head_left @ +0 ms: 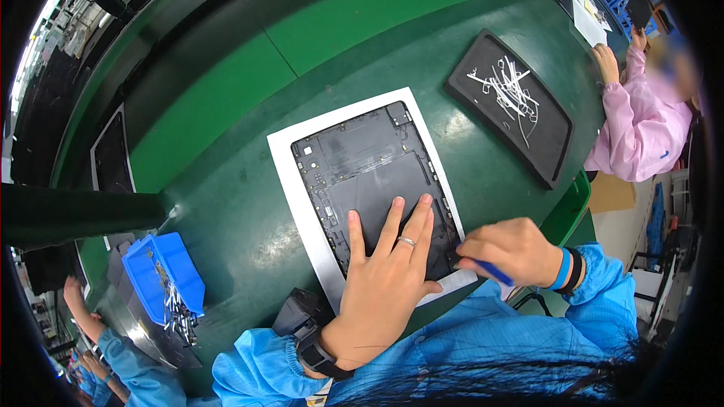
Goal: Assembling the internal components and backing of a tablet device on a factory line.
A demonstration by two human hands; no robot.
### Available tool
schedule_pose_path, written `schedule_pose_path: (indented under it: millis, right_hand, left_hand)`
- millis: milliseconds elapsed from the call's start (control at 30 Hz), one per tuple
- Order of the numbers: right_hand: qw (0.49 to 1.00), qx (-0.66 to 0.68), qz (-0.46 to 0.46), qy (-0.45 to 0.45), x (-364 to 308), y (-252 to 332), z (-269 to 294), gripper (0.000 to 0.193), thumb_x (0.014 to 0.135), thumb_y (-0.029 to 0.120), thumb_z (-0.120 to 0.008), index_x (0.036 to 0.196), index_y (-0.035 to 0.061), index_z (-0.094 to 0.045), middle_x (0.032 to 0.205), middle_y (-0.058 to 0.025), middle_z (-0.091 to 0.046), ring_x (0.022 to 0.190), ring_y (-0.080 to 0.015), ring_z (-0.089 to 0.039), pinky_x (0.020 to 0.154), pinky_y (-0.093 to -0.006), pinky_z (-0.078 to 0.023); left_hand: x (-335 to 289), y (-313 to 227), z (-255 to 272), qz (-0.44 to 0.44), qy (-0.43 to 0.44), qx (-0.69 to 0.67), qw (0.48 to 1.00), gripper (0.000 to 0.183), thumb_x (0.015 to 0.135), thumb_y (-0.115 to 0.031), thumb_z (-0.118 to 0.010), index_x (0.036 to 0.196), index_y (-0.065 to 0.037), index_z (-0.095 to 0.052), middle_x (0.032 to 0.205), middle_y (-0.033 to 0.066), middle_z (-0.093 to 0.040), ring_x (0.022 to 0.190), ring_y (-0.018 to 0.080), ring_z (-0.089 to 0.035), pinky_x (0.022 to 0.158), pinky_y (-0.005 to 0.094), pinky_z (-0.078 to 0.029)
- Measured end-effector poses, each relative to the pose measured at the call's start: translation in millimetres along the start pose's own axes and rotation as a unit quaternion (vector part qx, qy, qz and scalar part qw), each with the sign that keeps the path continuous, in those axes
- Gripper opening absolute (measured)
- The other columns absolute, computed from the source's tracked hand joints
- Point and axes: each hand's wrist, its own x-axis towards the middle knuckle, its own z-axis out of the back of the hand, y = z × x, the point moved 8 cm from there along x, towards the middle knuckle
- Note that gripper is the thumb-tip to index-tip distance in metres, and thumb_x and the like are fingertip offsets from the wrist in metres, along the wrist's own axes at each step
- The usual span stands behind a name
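Observation:
A black tablet housing (358, 147), with small parts along its inner edges, lies on a white board (283, 173) in front of me. My left hand (385, 275) rests flat on the lower half of the housing, fingers spread, holding nothing. In my right hand (513, 249) is a tool with a blue handle (492, 270), gripped in closed fingers at the housing's lower right corner. The tool's working end is too small and covered to make out. Part of the housing is hidden under my left palm.
A black tray (549, 152) with white strips (511, 92) stands to the right. At left is a blue bin (170, 256) of small metal pieces beside a dark green bar (83, 215). A co-worker in pink (641, 128) works at far right; a blue-sleeved arm (136, 358) shows at lower left.

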Motion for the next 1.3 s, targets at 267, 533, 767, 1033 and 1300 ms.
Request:
schedule_pose_path:
  millis: [267,533,767,1033,1300]
  right_hand:
    - [0.998,0.025,-0.043,-0.026,50,-28,8,0.015,0.094,0.013,-0.075,0.103,0.0039,-0.067,0.092,-0.0103,-0.068,0.077,-0.0313,-0.069,0.063,-0.0397,-0.053]
    - [0.995,0.044,-0.092,-0.011,45,-35,8,0.012,0.097,0.015,-0.071,0.103,0.0047,-0.067,0.092,-0.0114,-0.066,0.077,-0.0334,-0.068,0.065,-0.0402,-0.054]
    - [0.989,0.102,-0.110,0.003,46,-39,-1,0.013,0.102,0.018,-0.066,0.104,0.0047,-0.066,0.091,-0.0135,-0.067,0.081,-0.0364,-0.068,0.070,-0.0425,-0.054]
    - [0.985,0.100,-0.138,0.027,40,-40,-1,0.017,0.103,0.021,-0.065,0.101,0.0044,-0.065,0.085,-0.0143,-0.067,0.078,-0.0379,-0.067,0.068,-0.0437,-0.054]
    - [0.975,0.146,-0.157,-0.064,62,-51,21,0.016,0.101,0.016,-0.067,0.107,0.0013,-0.069,0.092,-0.0152,-0.070,0.082,-0.0358,-0.070,0.072,-0.0415,-0.054]
  left_hand:
    - [-3,2,0,0.000,-0.008,0.010,1.000,0.096,0.075,-0.046,-0.084,0.151,0.001,-0.049,0.165,0.0103,-0.039,0.151,0.0349,-0.038,0.119,0.0716,-0.023]
    - [-4,2,-1,0.004,-0.004,0.009,1.000,0.097,0.075,-0.047,-0.083,0.153,-0.001,-0.048,0.165,0.0095,-0.038,0.151,0.0335,-0.037,0.120,0.0705,-0.022]
    - [-1,-1,-1,-0.002,0.013,0.011,1.000,0.091,0.078,-0.045,-0.083,0.156,-0.014,-0.048,0.165,0.0131,-0.036,0.152,0.0389,-0.034,0.117,0.0764,-0.020]
    - [-6,-3,-4,-0.017,0.003,0.031,0.999,0.082,0.081,-0.046,-0.082,0.154,-0.027,-0.052,0.166,0.0148,-0.035,0.153,0.0407,-0.032,0.115,0.0794,-0.018]
    - [-7,-4,-1,-0.022,0.005,0.030,0.999,0.076,0.084,-0.045,-0.080,0.152,-0.023,-0.054,0.165,0.0145,-0.036,0.152,0.0407,-0.034,0.115,0.0793,-0.018]
